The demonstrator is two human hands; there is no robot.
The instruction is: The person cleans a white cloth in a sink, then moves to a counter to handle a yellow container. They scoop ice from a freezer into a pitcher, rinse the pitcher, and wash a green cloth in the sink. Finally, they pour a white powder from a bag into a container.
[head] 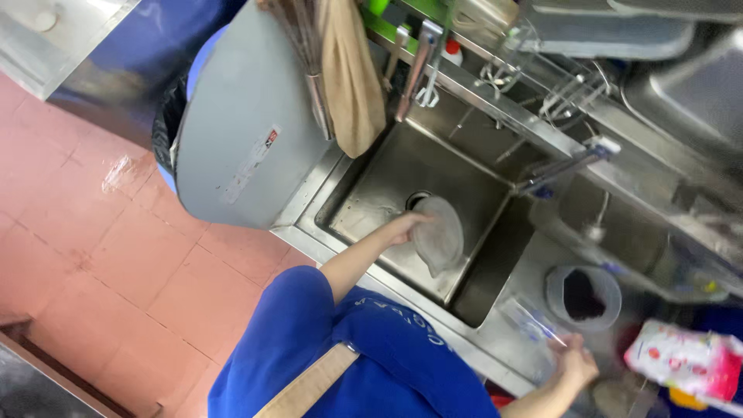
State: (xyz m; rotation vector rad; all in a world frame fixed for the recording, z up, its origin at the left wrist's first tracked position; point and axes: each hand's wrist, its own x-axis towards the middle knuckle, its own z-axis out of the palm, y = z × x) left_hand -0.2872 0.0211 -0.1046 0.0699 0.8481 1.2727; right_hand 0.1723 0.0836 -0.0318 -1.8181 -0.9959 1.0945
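Sink basin of steel surrounds the left hand pinching a clear lid; right hand — curled, grip unclear — near a dark-filled cup and grey bin lid.

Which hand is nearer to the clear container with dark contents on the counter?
Right. The right hand is just below the clear container on the counter; the left hand is away in the sink, touching a clear lid.

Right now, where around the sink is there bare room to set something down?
The sink floor is bare left of the drain, toward the grey bin. Its right part is taken by the left hand with a clear container. The counter by the right hand is crowded: tub, pink packet.
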